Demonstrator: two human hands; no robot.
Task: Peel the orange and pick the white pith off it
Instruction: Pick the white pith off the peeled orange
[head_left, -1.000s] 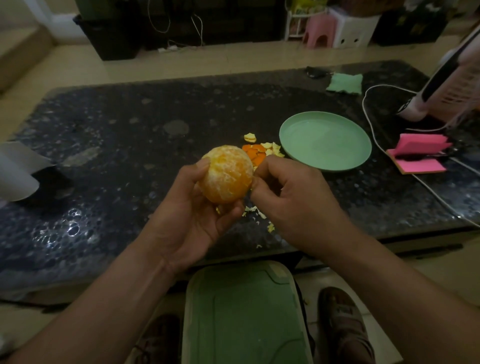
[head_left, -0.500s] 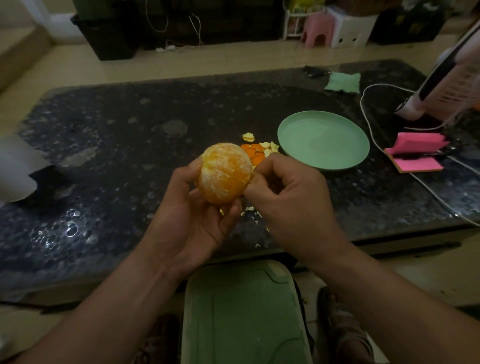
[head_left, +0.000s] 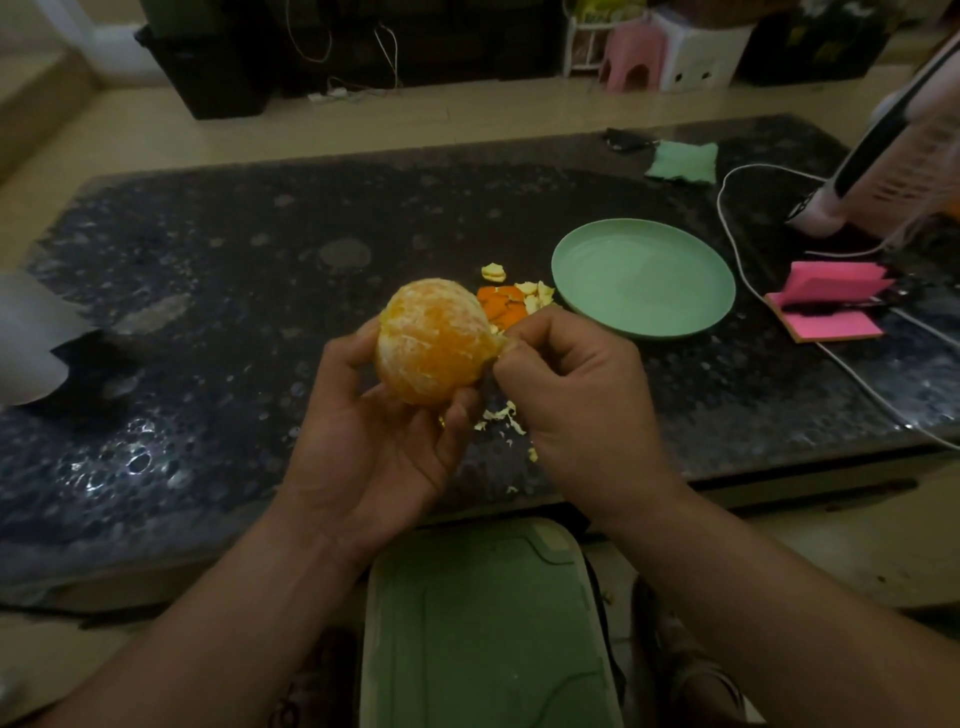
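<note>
A peeled orange (head_left: 434, 340) with streaks of white pith sits in my left hand (head_left: 374, 436), whose fingers and thumb curl round it from below and behind. My right hand (head_left: 576, 400) is at the fruit's right side, thumb and forefinger pinching a bit of pith or skin that still hangs on the orange. Both hands are above the near middle of the dark table (head_left: 234, 322). Orange peel pieces (head_left: 506, 304) lie just behind the fruit. Small pale pith scraps (head_left: 501, 418) lie under my hands.
An empty green plate (head_left: 644, 278) lies right of the peel. Pink sticky notes (head_left: 826, 306), a white cable (head_left: 737, 280) and a pink appliance (head_left: 893, 171) fill the right end. A green cloth (head_left: 683, 163) lies far right. A green stool (head_left: 483, 629) stands below the table edge.
My left hand has turned the orange a little. My right hand's pinch has shifted up to the fruit's right side and pulls a bit of pith outward.
</note>
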